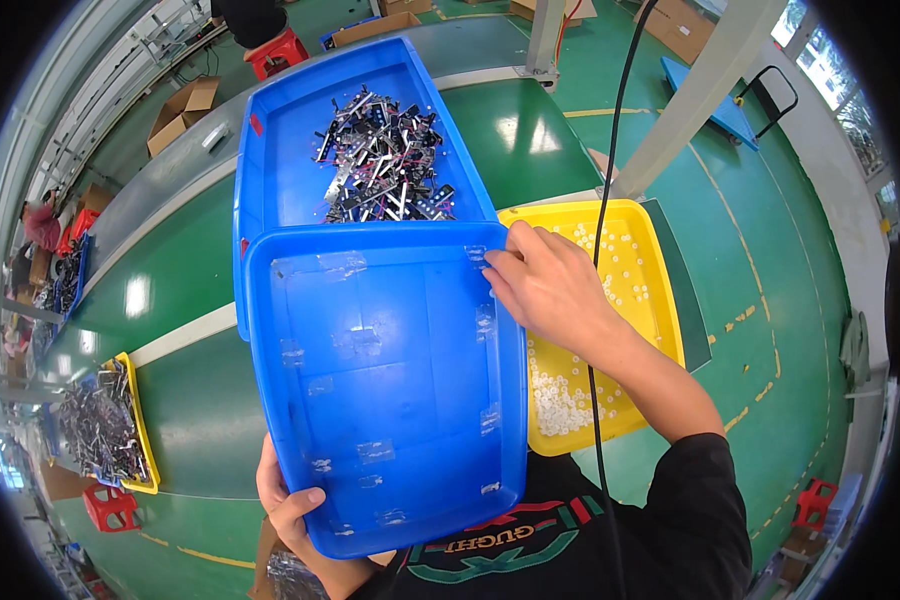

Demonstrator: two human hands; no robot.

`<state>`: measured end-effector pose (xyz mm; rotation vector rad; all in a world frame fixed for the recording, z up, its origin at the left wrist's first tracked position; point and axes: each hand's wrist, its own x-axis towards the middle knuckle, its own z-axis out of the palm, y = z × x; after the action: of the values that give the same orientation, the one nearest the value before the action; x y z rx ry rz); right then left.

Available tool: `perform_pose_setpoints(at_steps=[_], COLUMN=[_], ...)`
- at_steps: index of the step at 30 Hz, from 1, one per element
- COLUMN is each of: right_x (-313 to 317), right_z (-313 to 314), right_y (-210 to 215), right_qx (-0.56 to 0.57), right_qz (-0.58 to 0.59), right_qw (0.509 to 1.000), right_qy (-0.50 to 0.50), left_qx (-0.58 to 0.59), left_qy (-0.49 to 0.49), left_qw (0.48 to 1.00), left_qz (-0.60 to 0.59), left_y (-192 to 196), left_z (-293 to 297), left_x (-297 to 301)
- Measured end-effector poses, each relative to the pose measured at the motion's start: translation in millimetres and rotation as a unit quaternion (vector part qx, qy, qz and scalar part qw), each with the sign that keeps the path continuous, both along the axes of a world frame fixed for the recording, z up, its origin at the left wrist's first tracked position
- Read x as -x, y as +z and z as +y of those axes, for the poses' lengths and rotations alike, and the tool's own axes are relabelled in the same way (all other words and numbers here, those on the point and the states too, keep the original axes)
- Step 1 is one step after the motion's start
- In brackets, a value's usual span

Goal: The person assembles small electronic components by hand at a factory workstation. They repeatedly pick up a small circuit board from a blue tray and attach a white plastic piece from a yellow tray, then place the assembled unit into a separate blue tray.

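Observation:
An empty blue plastic tray (410, 400) is tilted up in front of me, with several bits of clear tape stuck on its inside. My left hand (288, 505) grips its lower left rim, thumb over the edge. At the upper right corner, the curled fingers of my right hand (555, 290) are pinched at the edge of a piece of clear tape (475, 253); the fingertips partly hide what is between them. Behind lies a larger blue tray (285, 180) holding a heap of small black and silver metal parts with thin red wires (395, 160).
To the right, a yellow tray (670, 330) holds many small white ring-shaped pieces (560, 400). A black cable (610, 170) hangs down across it. Another yellow tray of dark parts (100, 425) stands left on the green bench (205, 430). A metal post (695, 95) rises at the right.

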<state>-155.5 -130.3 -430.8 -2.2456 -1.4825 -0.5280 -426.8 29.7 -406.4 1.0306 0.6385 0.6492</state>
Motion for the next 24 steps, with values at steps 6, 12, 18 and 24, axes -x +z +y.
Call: perform_pose_setpoints(at_steps=[6,12,18,24], right_x=[9,17,31,48], right_z=[-8,-15,-17,-11], right_y=[13,14,22,20], right_qx=[0.036,0.065,0.111,0.144], right_qz=[0.035,0.056,0.069,0.037], right_qw=[0.997,0.991,0.984,0.981], right_qy=[0.064,0.102,0.120,0.128], left_qx=[0.020,0.013,0.007,0.059], left_qy=[0.023,0.013,0.026,-0.023], left_qw=[1.000,1.000,0.999,0.996], left_qz=[-0.005,-0.007,-0.025,-0.057], left_y=[-2,-6,-3,-14], left_z=[0,3,-4,12], left_x=[-1,4,1,23])
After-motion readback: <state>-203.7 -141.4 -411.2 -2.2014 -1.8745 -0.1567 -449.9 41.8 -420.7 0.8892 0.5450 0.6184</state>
